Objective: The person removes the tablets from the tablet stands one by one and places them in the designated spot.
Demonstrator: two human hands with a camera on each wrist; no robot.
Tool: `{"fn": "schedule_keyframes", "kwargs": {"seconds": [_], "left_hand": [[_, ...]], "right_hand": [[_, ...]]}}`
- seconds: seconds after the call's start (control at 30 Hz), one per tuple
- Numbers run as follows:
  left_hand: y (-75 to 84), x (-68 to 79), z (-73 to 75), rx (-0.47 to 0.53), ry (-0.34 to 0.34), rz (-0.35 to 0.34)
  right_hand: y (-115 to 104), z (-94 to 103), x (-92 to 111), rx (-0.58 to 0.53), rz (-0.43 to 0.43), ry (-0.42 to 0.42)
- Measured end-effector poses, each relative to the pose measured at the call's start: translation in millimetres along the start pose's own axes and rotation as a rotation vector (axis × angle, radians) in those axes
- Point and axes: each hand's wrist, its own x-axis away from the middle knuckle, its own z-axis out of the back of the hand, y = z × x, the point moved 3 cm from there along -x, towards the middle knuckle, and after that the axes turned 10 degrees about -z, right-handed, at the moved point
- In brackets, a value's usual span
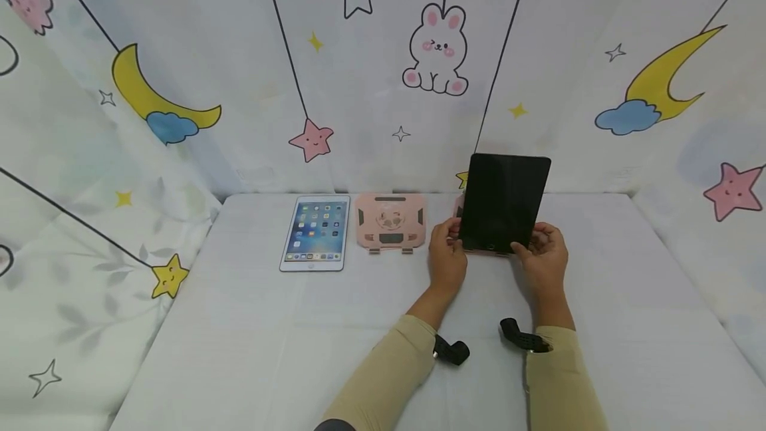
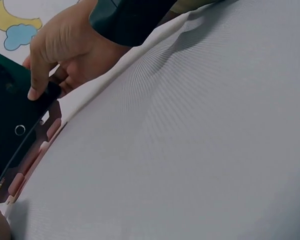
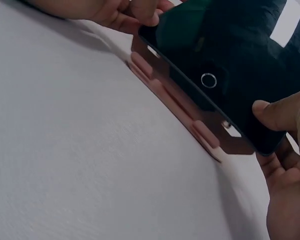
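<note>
A black tablet (image 1: 505, 201) with a dark screen is held tilted up by both hands at the right of the table. My left hand (image 1: 447, 258) grips its lower left corner. At the lower right corner, my right hand (image 1: 543, 261) pinches it, thumb on the front and fingers behind. Below and behind the tablet is a pink tablet stand (image 3: 172, 102), mostly hidden in the head view. In the right wrist view, the tablet's lower edge, near its round home button (image 3: 209, 80), lies above the stand's lipped front edge. Whether they touch I cannot tell.
Left of the hands, a second pink stand (image 1: 391, 221) lies flat on the white table (image 1: 359, 344). Beside it is a white tablet (image 1: 316, 233) with its screen lit. A patterned cloth (image 1: 371, 72) hangs along the back and sides.
</note>
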Motion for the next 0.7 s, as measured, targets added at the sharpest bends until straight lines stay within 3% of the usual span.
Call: {"fn": "schedule_keyframes", "kwargs": {"seconds": [0.27, 0.5, 0.7], "left_hand": [[7.5, -0.5, -10.9, 0.076, -0.024, -0.032], [17.6, 6.4, -36.4, 0.064, -0.051, -0.062], [33.6, 14.1, -61.9, 0.058, -0.168, -0.093]], "right_hand": [[-3.6, 20.7, -3.4, -0.113, -0.031, -0.029], [-2.8, 55.1, -8.1, -0.225, -0.062, -0.017], [-1.2, 91.0, -4.5, -0.297, -0.145, 0.042]]}}
